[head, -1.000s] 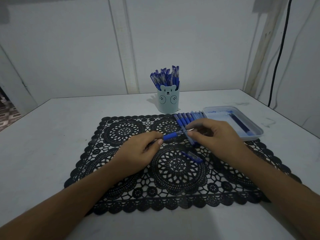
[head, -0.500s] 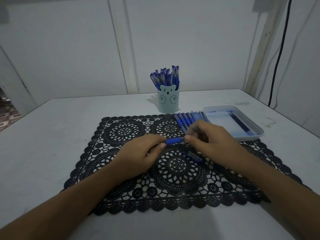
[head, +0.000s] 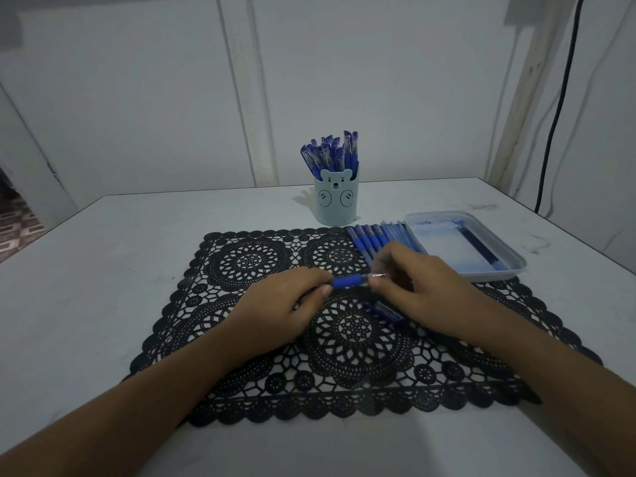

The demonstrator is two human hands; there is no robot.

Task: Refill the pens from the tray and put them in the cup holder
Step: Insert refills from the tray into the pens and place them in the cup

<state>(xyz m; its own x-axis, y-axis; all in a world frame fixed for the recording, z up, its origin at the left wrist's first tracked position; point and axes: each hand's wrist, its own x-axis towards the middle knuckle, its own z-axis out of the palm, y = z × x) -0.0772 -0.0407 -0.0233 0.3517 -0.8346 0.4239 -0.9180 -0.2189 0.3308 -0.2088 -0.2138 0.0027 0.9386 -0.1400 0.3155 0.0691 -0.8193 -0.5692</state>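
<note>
Over the middle of the black lace mat (head: 344,352), my left hand (head: 275,311) grips a blue pen (head: 347,281) by its barrel, most of it hidden in my palm. My right hand (head: 416,287) pinches the pen's metal tip end. A pen cap (head: 385,311) lies on the mat just below my right hand. A row of several blue pens (head: 375,237) lies at the mat's far edge. The light blue bear cup holder (head: 336,201) behind them holds several pens. The pale tray (head: 481,270) at the right contains dark refills (head: 480,247).
The white table (head: 103,270) ends at a wall close behind the cup. A black cable (head: 554,111) hangs down the wall at the far right. The table's left edge drops to a patterned floor (head: 17,225).
Both hands have shifted slightly toward me with the pen. My right hand's fingers have worked around the pen's tip end, and the metal tip now shows between my thumb and fingers.
</note>
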